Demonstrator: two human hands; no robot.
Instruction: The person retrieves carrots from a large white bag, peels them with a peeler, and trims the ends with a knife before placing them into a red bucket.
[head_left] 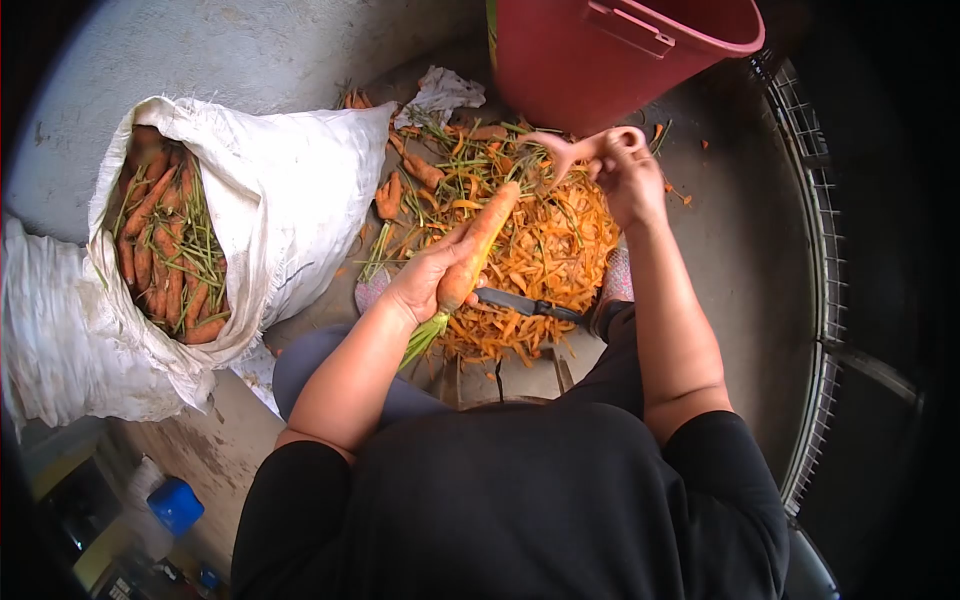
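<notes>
Left hand (425, 280) gripping carrot (478, 245) mid-frame, right hand (625, 170) closed on peeler (570, 150), peel pile (545, 250) beneath, sack (290, 190) upper left

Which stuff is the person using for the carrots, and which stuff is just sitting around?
In use:
left hand holding a carrot
right hand gripping a peeler
heap of orange peelings
white sack of unpeeled carrots
red bucket

Just lying about:
knife on the peelings
crumpled white scrap
blue object lower left
</notes>
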